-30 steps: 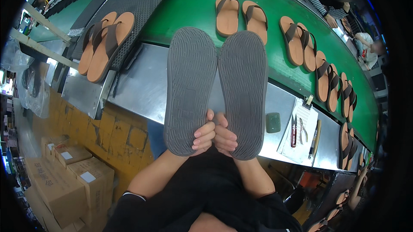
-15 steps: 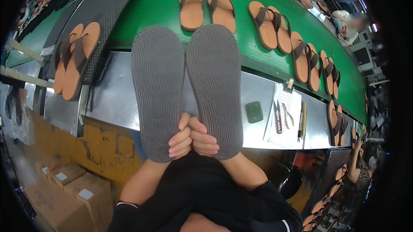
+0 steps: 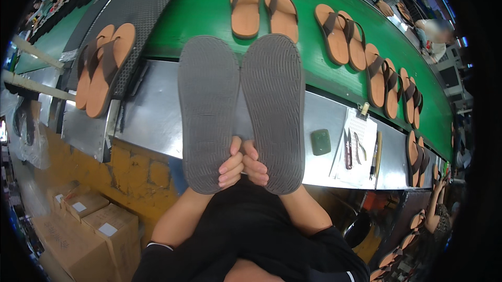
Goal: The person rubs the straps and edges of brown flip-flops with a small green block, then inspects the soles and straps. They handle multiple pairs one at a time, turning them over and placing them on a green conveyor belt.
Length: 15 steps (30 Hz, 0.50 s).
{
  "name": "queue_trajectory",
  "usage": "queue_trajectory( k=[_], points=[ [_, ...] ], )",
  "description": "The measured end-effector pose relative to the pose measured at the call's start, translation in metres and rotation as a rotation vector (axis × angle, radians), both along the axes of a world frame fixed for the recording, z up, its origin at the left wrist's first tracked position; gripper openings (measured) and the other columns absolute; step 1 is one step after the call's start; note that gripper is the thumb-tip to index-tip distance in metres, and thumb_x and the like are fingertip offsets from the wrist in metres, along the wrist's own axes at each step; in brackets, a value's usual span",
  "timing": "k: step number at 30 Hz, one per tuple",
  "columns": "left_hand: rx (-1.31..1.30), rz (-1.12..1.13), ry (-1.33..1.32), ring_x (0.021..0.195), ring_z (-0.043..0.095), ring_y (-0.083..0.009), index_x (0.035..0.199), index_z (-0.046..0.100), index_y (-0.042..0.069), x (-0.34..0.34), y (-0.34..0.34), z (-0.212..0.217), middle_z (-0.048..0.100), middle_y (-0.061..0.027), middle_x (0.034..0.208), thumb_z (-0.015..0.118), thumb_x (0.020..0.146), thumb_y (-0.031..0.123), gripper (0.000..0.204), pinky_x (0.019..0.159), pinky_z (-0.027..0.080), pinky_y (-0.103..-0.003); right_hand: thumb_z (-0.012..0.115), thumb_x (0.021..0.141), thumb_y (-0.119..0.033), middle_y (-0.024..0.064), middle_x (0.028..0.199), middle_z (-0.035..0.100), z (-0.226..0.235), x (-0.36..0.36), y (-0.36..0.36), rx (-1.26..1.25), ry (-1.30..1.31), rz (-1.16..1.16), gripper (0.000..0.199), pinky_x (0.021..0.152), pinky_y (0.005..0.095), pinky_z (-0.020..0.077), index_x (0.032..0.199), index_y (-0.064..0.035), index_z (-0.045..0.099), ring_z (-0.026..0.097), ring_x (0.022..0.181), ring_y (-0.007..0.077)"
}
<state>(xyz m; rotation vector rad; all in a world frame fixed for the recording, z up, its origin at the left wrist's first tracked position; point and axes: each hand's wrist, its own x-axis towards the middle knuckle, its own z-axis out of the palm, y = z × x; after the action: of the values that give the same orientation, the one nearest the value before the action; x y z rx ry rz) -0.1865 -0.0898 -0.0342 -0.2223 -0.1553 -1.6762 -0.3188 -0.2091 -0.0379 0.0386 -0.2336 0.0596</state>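
The left sandal (image 3: 209, 109) and right sandal (image 3: 273, 109) are up in front of the chest, grey soles facing the wearer, side by side over the ledge (image 3: 149, 114). Their long axes run away from the body: the left one nearly straight, the right one with its far end leaning left, so the far ends come close together and a narrow wedge of space widens toward the wrists. From the fingers, most of each sandal lies forward, beyond the grip

The left hand (image 3: 231, 167) has the left sandal by the inner edge near its lower end, and the right hand (image 3: 255, 166) has the right one likewise. The fingers are curled and closed over the edges, tips on the soles; the thumbs cannot be told. Each hand is nearest its own sandal, with a slim gap between the two hands

Beyond, a pair of sandals (image 3: 244, 13) stands on the green belt (image 3: 204, 20), partly covered by the right sandal's far end. To the right, a green block (image 3: 320, 142), snips (image 3: 348, 151) and pliers (image 3: 360, 146) lie on the ledge, clear of both hands; more sandals (image 3: 99, 86) rest on the black mat (image 3: 157, 0) at left
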Motion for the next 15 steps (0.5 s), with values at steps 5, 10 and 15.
queue_trajectory(
  k=[5,10,15],
  points=[
    [0.000,0.011,0.046,0.057,0.056,-0.0252,0.105,0.045,-0.002,-0.003,0.008,-0.002,0.051,-0.0122,0.069,0.052,0.092,0.056,0.060,0.045,0.047,-0.035,0.053,0.087,-0.064,0.0137,0.073,0.054,-0.002,0.001,-0.002,-0.006,-0.029,0.030,0.067,0.050,0.0347,0.0493,0.097,0.0020,0.051,0.056,0.058,0.0247],
    [0.004,-0.014,0.025,0.057,0.055,-0.0257,0.104,0.046,-0.002,-0.004,0.008,0.003,0.053,-0.0132,0.070,0.050,0.091,0.059,0.063,0.046,0.048,-0.034,0.054,0.086,-0.065,0.0114,0.071,0.053,-0.002,0.001,0.001,0.074,-0.083,0.102,0.068,0.050,0.0340,0.0493,0.097,0.0016,0.051,0.055,0.057,0.0241],
    [0.118,0.221,-0.367,0.054,0.057,-0.0263,0.101,0.051,-0.002,-0.004,0.002,0.017,0.056,-0.0157,0.072,0.047,0.096,0.048,0.050,0.049,0.048,-0.034,0.054,0.090,-0.053,0.0156,0.073,0.057,0.016,-0.001,0.008,-0.263,0.161,-0.262,0.054,0.053,0.0327,0.0507,0.088,0.0009,0.054,0.058,0.058,0.0250]
  ],
)
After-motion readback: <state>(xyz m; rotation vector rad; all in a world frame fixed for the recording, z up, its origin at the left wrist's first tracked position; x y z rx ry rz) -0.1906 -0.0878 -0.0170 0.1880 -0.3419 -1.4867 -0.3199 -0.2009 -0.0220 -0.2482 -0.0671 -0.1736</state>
